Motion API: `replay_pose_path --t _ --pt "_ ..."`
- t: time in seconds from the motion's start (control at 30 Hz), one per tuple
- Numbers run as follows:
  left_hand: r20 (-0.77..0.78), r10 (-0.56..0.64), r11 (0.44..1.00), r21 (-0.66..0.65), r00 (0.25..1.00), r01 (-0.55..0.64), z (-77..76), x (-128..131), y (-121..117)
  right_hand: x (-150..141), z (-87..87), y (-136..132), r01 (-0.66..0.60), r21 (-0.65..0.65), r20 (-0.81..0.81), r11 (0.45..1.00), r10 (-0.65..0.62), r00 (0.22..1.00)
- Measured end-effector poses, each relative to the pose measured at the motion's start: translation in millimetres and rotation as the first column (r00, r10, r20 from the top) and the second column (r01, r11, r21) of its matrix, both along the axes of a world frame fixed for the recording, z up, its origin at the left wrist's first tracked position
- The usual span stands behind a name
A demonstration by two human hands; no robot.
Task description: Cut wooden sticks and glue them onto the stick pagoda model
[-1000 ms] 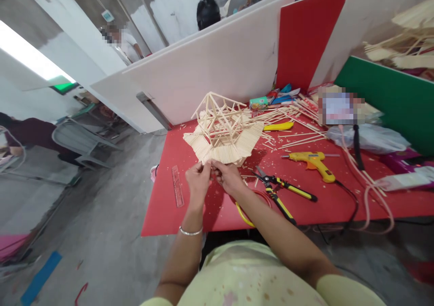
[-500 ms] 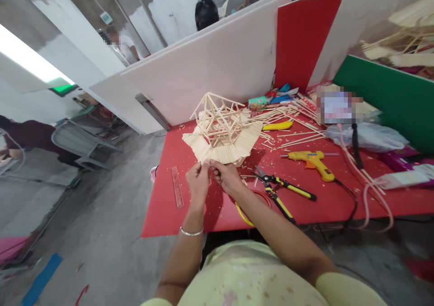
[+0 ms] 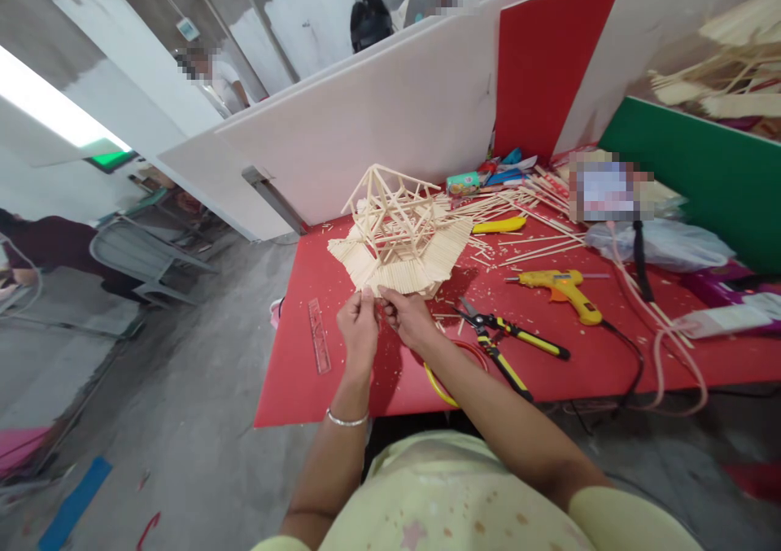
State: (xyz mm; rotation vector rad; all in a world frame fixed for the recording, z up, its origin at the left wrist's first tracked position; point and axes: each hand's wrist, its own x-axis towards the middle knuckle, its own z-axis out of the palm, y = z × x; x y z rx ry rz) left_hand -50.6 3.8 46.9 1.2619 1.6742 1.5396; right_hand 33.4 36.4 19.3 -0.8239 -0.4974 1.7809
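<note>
Flaring outward: slatted wooden model [image 3: 403, 264], fingertips [image 3: 367, 292] at edge.

The model [image 3: 403, 272] was made of matt, ribbed wood; at its three o'clock, the bag [image 3: 683, 246] was formed of crinkled, glossy plastic; at twelve, the panel [image 3: 378, 120] was smoothly finished.

head | left hand [image 3: 359, 323], right hand [image 3: 407, 317]: fingers [image 3: 367, 295] pinched, close together at near edge of wooden-stick model [image 3: 399, 273]; anything held too small to tell | red table [image 3: 286, 384]: clear ruler [image 3: 318, 336] left of hands; snips [image 3: 482, 323] right, handles spread; yellow glue gun [image 3: 567, 288] farther right; loose sticks [image 3: 497, 203] right of model
</note>
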Motion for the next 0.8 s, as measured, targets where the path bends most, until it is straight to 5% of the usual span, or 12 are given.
replay_pose_path --t 0.4,0.8 --pt "0.023 -0.009 1.000 -0.022 1.000 0.009 0.8 1.7 -4.9 2.6 -4.8 -1.9 -0.040 0.027 -0.012 0.999 0.041 0.999" --pt "0.183 0.037 0.996 0.074 0.982 -0.052 -23.9 -0.3 -18.1 33.6 -19.8 -33.7 -0.105 0.084 0.166 0.991 0.090 0.982"
